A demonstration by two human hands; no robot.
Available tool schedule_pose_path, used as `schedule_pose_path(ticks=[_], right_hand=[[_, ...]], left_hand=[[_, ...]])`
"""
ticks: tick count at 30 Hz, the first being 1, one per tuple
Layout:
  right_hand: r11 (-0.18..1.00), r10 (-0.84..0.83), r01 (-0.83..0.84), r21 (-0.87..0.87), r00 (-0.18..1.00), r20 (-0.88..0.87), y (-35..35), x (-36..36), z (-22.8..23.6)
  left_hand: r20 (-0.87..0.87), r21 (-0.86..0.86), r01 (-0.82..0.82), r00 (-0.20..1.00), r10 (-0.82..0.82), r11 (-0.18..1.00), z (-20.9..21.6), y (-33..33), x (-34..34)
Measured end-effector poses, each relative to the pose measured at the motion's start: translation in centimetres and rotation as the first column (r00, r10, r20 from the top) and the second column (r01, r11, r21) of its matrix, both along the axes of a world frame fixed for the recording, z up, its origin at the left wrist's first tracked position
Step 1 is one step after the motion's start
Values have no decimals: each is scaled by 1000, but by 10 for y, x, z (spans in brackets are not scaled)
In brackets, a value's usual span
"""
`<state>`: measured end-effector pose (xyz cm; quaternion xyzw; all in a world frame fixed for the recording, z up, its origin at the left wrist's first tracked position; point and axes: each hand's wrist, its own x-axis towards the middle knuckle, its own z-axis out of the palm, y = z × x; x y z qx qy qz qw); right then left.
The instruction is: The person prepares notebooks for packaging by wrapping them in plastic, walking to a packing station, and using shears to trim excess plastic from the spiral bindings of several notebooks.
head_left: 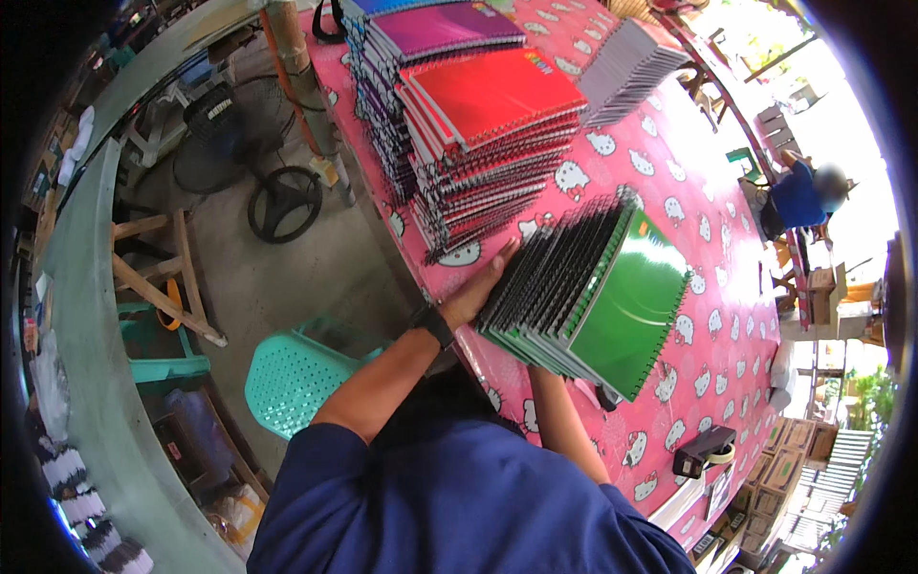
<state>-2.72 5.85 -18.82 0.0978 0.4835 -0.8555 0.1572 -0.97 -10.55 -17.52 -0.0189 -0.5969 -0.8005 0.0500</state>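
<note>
A leaning stack of green spiral notebooks (pixel 631 306) stands tilted at the near edge of the table, its black wire bindings fanned out toward the left. My left hand (pixel 486 285), with a dark watch at the wrist, presses against the left side of this stack and grips it. My right forearm (pixel 562 416) reaches up to the stack's near side; the notebooks hide the right hand and its fingers. Just beyond stands a tall pile of red spiral notebooks (pixel 492 91). Purple notebooks (pixel 445 33) are piled behind the red ones.
A pink table cover (pixel 708 335) with cat faces lies under everything. Farther right leans a row of grey-edged notebooks (pixel 631 72). A black tape dispenser (pixel 704 452) sits at the near right. A teal stool (pixel 301 378) and a black fan (pixel 215 134) stand left. Someone in blue (pixel 798 196) is far right.
</note>
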Motion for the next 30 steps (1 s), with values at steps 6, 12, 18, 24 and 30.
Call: schedule_pose_path(ticks=[6,12,18,24,30], right_hand=[[1000,16,-16,-15,1000,14,0,1,1],[1000,7,-5,17,995,-101,2,-16,14],[994,4,25,108,964,-264,26,-45,42],[993,1,32,109,956,-295,17,-52,41],[992,4,35,124,953,-303,24,-49,36]], left_hand=[[94,126,125,986,-137,984,26,-8,0],[20,-140,19,1000,-16,990,44,-15,4],[23,153,-403,914,404,902,47,24,50],[-29,18,-734,678,734,679,41,58,45],[-56,95,-849,516,855,519,33,64,35]])
